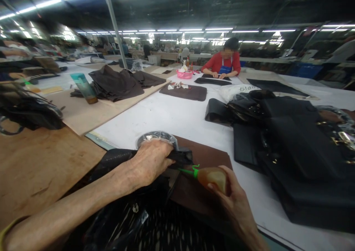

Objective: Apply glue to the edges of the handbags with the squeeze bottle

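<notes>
My right hand [233, 192] is wrapped round a squeeze bottle [213, 177] of amber liquid. Its thin green nozzle points left, close to the black piece under my other hand. My left hand [152, 160] is closed on a black leather-like bag part [181, 156]; the fingertips are partly hidden. Just beyond the knuckles curves a ring-shaped handle [158, 135] wrapped in clear plastic. More black bag material [113, 162] spreads under my left forearm. Beneath both hands lies a flat brown sheet [208, 153].
Black bags with metal fittings [294, 143] are piled on the right of the white table [133, 119]. A teal-capped bottle [84, 89] and dark brown cloth-like pieces [116, 82] stand at left. Across the table, a person in red [237, 60] handles black pieces near a pink basket [184, 74].
</notes>
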`<state>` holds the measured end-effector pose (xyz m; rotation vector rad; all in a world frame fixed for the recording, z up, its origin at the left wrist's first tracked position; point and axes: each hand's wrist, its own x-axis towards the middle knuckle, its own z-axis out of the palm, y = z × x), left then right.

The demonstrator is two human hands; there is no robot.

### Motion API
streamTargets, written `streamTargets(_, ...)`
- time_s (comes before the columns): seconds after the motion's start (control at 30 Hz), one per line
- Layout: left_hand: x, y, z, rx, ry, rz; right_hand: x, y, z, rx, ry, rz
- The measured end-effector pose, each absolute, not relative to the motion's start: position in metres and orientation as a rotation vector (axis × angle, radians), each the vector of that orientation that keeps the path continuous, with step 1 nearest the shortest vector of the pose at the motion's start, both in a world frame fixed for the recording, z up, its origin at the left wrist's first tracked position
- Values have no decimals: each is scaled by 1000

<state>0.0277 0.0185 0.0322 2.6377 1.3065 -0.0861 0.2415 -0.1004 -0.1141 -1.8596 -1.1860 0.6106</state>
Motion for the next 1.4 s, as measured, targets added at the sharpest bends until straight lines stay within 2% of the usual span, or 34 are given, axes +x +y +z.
streamTargets(0.63, 24, 62, 38, 2474, 1271, -63, 253, -68, -127, -1691, -1361, 266)
streamTargets(0.87, 20, 72, 39, 2387, 1253, 4, 248, -70, -117, -1620, -1511, 176)
streamTargets(1.07, 18, 73, 38, 2339, 1239, 80, 247, -79, -101, -1850, -1324, 256)
streamTargets(1.4, 20, 66, 39, 2443, 1261, 90, 255, -83, -86, -1840, -1207, 557)
